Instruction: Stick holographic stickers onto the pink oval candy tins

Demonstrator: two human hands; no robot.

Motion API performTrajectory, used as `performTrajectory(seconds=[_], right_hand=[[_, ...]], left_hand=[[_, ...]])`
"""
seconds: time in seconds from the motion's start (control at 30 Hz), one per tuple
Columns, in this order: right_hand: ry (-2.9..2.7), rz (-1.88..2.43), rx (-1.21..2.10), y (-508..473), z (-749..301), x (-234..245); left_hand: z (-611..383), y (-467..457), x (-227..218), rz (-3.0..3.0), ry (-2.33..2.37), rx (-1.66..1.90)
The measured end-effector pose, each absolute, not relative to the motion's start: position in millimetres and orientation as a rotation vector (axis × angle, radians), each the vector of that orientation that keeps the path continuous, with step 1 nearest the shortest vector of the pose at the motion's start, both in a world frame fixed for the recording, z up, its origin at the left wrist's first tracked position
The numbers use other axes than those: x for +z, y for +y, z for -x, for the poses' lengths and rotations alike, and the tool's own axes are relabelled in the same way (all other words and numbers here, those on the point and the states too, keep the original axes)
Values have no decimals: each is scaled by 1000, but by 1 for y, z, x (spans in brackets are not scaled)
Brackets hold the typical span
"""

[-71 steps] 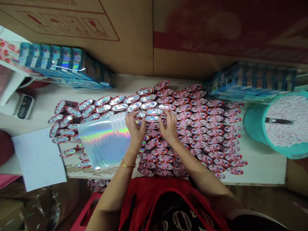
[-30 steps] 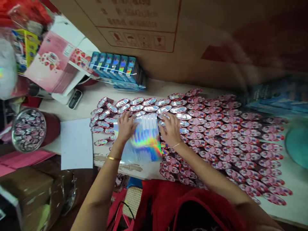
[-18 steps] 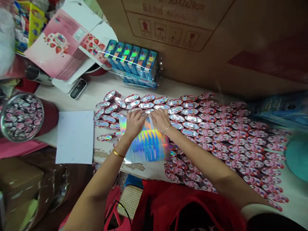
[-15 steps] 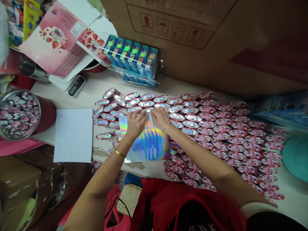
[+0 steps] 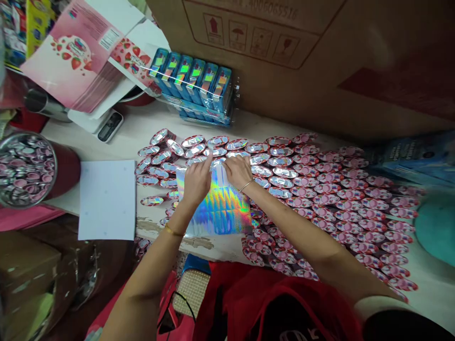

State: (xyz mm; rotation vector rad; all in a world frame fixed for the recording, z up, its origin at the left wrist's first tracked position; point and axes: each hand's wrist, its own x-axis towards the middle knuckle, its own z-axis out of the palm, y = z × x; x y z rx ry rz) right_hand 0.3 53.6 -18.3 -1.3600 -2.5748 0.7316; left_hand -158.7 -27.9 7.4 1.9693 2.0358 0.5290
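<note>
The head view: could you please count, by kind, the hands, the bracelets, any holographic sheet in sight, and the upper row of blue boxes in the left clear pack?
Hands: 2 (left hand, right hand)
Bracelets: 2 (gold bracelet, thin bracelet)
Holographic sheet in sight: 1
Blue boxes, upper row: 6
Total: 11

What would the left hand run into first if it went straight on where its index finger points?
For the left hand, probably a shiny oval pack just beyond its fingertip. The finger's height is unclear from this view, so it might pass over instead.
</note>
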Motion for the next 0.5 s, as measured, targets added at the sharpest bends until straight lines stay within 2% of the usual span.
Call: performTrajectory(seconds=[0.13, 0.27, 0.37, 0.5], right_hand=[[-2567, 1377, 734, 54, 0, -17], [-2565, 1378, 754, 56, 0, -22], [-2561, 1372, 772, 58, 1, -26], [-2448, 1289, 836, 50, -7, -17]], left_hand=[[163, -9, -10, -2092, 1955, 324], [161, -33, -12, -2171, 1854, 322], [154, -60, 4, -2098, 1866, 554], [135, -84, 40, -1578, 2103, 1191]])
